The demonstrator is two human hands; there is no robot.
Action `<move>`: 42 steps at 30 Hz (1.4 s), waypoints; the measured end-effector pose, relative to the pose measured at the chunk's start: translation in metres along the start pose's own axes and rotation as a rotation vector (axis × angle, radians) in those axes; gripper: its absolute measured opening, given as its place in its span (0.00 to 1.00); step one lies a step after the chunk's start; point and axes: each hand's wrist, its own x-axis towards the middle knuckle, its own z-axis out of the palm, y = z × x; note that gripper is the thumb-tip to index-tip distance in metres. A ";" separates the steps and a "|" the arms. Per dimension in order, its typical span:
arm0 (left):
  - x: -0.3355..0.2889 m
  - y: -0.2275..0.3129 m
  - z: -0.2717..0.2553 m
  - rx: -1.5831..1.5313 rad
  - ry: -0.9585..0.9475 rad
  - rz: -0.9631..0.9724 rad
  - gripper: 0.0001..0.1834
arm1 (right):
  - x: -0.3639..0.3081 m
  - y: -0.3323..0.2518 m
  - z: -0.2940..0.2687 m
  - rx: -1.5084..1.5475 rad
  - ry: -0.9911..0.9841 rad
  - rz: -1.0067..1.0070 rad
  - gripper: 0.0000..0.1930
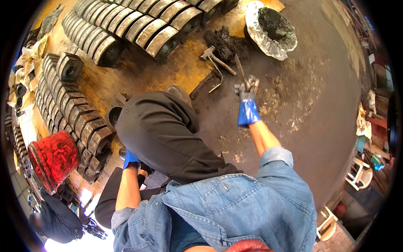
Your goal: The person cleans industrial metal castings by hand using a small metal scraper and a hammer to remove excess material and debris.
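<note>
My right hand [247, 100], in a blue glove with blackened fingers, reaches over the dark floor. It is closed on a tool with a long pointed metal blade [240, 67]; a short, wider metal piece [253, 82] shows beside it. Just beyond lie a hammer [221, 63] and a bent metal rod [217, 74]. My left hand [131, 158], also in a blue glove, is low beside my bent knee. The knee hides most of its fingers, so its grip cannot be made out. A curved block [114, 113] stands on the far side of that knee.
Rows of dark curved blocks [90, 115] fill the left and far side. A black crumbly heap [226, 44] lies near a plastic-lined bucket [252, 25] holding black material. A red bucket [54, 159] stands left; another person [58, 218] is behind it. White chairs [359, 173] stand far right.
</note>
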 end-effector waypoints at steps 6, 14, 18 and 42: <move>0.008 -0.018 0.004 -0.021 -0.031 -0.021 0.20 | 0.091 -0.042 0.059 0.962 -0.095 0.295 0.12; 0.014 -0.032 0.003 -0.013 -0.038 -0.021 0.19 | 0.091 0.034 0.055 0.716 0.119 0.446 0.17; 0.021 -0.043 0.010 -0.020 -0.029 0.003 0.19 | 0.053 0.055 0.026 0.678 0.166 0.528 0.15; 0.021 -0.099 0.080 -1.334 -0.101 -0.511 0.15 | 0.041 0.064 0.085 -0.265 -0.232 0.606 0.25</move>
